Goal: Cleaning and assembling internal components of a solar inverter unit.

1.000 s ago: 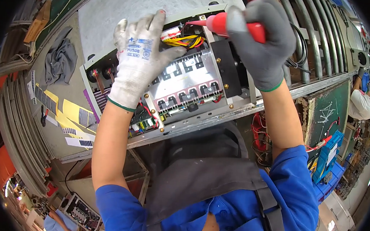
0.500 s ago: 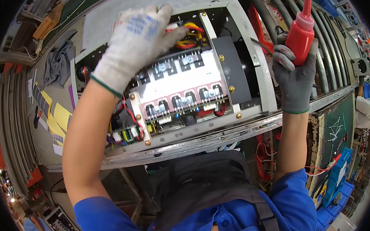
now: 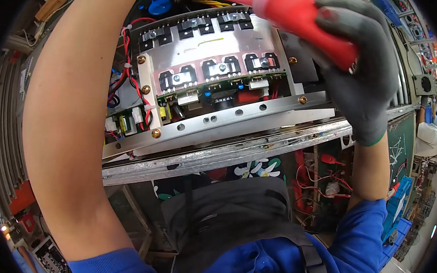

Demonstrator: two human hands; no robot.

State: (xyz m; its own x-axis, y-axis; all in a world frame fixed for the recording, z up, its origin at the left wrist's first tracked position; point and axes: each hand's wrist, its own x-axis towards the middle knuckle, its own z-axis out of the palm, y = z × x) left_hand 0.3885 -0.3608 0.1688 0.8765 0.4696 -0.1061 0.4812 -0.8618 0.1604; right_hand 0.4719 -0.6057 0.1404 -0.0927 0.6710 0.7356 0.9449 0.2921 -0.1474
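My right hand, in a grey glove, is closed round a red squeeze bottle. The bottle is tilted on its side, its thin nozzle aimed left above the yellow and red wires at the back of an open metal chassis. Inside the chassis is a circuit board with a shiny metal plate and rows of black components clamped on it. My left forearm reaches up across the chassis's left side. Only a bit of dark glove cuff shows at the top edge; that hand is beyond the picture.
The chassis lies on a metal-edged workbench. Metal rollers are at the right, beside a green board. Red and white leads hang below the bench. Blue bins stand at lower right. A person in pale clothing is farther right.
The red bottle has gone from upright at the right to tilted over the chassis. My left hand has moved up out of view. The chassis appears closer and higher in the picture.
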